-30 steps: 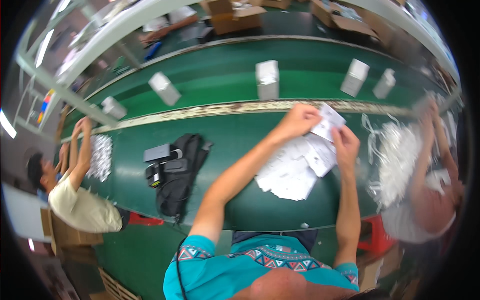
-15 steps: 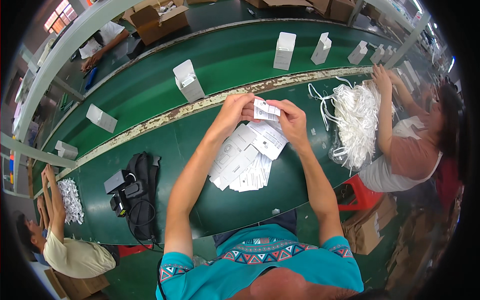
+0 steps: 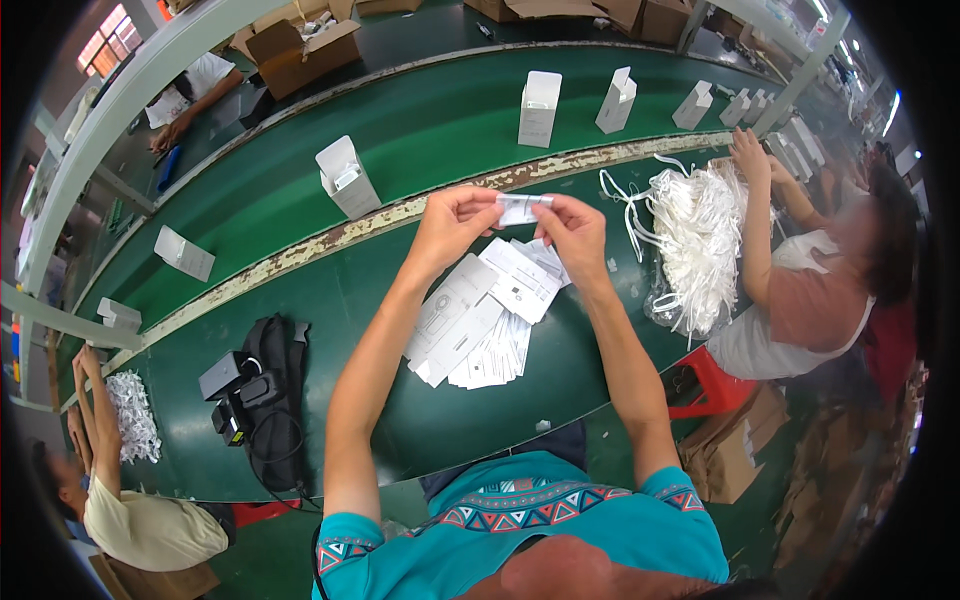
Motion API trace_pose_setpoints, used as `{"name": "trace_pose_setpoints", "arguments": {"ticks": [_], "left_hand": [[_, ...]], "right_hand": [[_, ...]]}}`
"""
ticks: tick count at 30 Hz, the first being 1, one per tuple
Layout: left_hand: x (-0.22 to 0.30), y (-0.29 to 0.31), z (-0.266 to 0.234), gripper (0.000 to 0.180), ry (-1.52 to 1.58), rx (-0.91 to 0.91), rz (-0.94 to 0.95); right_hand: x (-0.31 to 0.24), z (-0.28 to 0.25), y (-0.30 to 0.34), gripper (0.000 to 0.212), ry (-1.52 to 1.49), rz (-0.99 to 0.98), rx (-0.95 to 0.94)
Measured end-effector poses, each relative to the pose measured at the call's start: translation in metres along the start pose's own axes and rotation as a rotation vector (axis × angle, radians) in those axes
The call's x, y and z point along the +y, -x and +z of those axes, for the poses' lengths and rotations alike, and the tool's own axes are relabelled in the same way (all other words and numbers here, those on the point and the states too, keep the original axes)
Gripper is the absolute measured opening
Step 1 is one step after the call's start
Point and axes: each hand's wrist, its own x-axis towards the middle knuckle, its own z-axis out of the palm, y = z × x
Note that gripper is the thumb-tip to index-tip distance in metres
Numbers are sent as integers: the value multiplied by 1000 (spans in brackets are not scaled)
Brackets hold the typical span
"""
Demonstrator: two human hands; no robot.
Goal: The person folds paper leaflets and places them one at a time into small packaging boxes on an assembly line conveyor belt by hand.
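A small white printed leaflet (image 3: 522,209), folded into a narrow strip, is stretched between my two hands above the table. My left hand (image 3: 462,219) pinches its left end, and my right hand (image 3: 574,228) pinches the right end. Just below them, a pile of printed sheets lies on the green table: a large sheet with line drawings (image 3: 452,305), a fan of small leaflets (image 3: 495,355) and several more white leaflets (image 3: 524,284) on the right. Beyond my hands, open white boxes (image 3: 349,178) stand on the green conveyor belt.
To the right lies a heap of white cables (image 3: 695,235), with a co-worker (image 3: 810,270) reaching past it. A black bag with devices (image 3: 268,390) rests at left. Farther left another co-worker (image 3: 150,510) sits by small white pieces (image 3: 133,417). A worn ledge (image 3: 410,208) borders the belt (image 3: 440,140).
The leaflet in my hands has gone from a wider, partly opened shape to a narrow strip. The boxes and table things appear slightly farther left in the picture.
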Motion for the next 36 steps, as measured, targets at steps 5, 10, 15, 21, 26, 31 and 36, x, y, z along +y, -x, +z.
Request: {"name": "trace_pose_setpoints", "arguments": {"ticks": [5, 10, 15, 21, 26, 31, 36], "left_hand": [[-21, -14, -42, 24, -182, 232, 96], [-64, -15, -81, 19, -286, 307, 25], [-68, -14, -74, 20, -260, 320, 64], [-64, -12, -72, 18, -283, 359, 93], [-62, -14, -71, 15, -257, 381, 122], [-64, -13, -72, 15, -268, 383, 106], [-66, -11, -73, 15, -294, 375, 126]], "right_hand": [[-39, -11, -89, 15, 572, -631, 228], [-49, -11, -180, 14, 1077, -953, 71], [-30, -9, -204, 15, 1365, -883, -53], [-29, 4, -202, 15, 1418, -826, 9], [-27, 10, -206, 17, 1460, -809, -74], [-23, 21, -204, 17, 1400, -894, -115], [-21, 31, -199, 13, 1478, -840, -140]]}}
